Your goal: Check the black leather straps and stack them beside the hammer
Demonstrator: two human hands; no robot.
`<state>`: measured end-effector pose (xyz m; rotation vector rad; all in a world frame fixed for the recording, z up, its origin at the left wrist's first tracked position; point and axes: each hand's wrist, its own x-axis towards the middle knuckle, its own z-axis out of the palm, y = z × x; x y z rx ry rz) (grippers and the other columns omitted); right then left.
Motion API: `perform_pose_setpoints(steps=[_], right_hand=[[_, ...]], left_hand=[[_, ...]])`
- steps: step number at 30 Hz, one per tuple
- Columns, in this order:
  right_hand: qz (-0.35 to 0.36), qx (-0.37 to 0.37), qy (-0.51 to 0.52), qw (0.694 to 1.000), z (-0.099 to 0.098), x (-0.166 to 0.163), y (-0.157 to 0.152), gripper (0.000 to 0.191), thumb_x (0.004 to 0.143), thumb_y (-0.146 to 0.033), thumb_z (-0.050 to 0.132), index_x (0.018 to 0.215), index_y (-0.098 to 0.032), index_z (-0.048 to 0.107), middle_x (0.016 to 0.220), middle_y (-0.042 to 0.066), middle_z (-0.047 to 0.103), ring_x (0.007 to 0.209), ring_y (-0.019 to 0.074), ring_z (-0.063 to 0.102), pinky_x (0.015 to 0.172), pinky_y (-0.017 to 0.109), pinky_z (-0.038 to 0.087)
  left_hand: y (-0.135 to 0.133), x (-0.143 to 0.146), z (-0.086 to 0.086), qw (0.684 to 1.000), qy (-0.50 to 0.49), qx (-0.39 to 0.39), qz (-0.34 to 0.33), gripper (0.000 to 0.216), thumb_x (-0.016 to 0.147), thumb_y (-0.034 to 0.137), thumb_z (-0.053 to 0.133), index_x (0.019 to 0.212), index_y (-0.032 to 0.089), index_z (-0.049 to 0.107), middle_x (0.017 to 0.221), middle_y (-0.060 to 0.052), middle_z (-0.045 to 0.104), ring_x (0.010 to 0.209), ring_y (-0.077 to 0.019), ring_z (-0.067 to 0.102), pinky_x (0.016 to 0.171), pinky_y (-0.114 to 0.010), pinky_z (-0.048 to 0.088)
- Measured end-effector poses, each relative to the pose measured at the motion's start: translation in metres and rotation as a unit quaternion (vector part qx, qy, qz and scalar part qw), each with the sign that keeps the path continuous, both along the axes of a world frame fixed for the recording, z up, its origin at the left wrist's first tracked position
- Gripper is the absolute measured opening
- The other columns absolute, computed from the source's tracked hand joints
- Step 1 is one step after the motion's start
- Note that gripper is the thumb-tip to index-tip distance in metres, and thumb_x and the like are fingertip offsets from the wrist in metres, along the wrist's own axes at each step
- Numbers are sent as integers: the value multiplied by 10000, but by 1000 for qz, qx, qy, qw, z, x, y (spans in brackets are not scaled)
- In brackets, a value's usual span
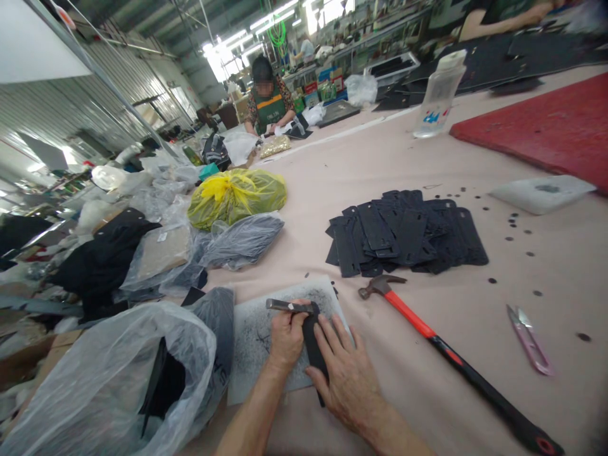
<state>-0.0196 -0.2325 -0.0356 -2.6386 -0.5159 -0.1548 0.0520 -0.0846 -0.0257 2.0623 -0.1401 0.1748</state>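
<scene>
My left hand (287, 339) pinches a metal punch (287, 306), whose far end meets the top of a black strip (313, 347). Flat over the strip's right side lies my right hand (349, 370), fingers stretched out and pressing it down. Beneath both is a pale, scuffed board (251, 373) with dark marks. A claw hammer (418, 323) with a red and black handle rests to the right of my right hand. Beyond it sits a heap of black punched pieces (403, 231).
Pink thread snips (529, 339) and small black discs (493, 280) are scattered on the right. A white block (541, 192), a red board (546, 130) and a plastic bottle (439, 95) stand farther back. Plastic bags (128, 367) crowd the left; a person (270, 104) sits across the table.
</scene>
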Motion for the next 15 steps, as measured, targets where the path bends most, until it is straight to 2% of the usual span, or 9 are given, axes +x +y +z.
perform_pose_setpoints(steps=[6, 10, 13, 15], right_hand=[[-4, 13, 17, 1000, -2, -1, 0, 646, 886, -345, 555, 1467, -119, 387, 1570, 142, 271, 1425, 398, 203, 1100, 613, 178], [5, 30, 24, 999, 2, -1, 0, 645, 877, -335, 564, 1462, -125, 394, 1550, 143, 324, 1418, 408, 212, 1094, 634, 203], [13, 75, 22, 997, 8, 0, -12, 552, 900, -317, 533, 1419, -152, 445, 1512, 133, 397, 1386, 363, 308, 1084, 564, 309], [-22, 116, -11, 993, 12, 3, -33, 449, 934, -292, 473, 1361, -155, 489, 1456, 144, 458, 1334, 320, 397, 1059, 494, 378]], left_hand=[[-3, 1, 3, 999, -8, 43, -5, 227, 885, 199, 487, 984, 187, 691, 1017, -70, 733, 967, -217, 667, 905, -345, 516], [-6, 3, 3, 998, -18, 63, -13, 224, 876, 191, 483, 970, 190, 686, 1003, -71, 735, 966, -219, 670, 923, -356, 510], [-6, 4, 1, 997, -26, 70, -15, 234, 877, 193, 467, 974, 184, 680, 997, -76, 737, 969, -223, 677, 915, -360, 519], [-5, 4, -1, 997, -30, 73, -16, 234, 872, 194, 472, 984, 183, 677, 1001, -78, 737, 987, -229, 676, 924, -367, 519]])
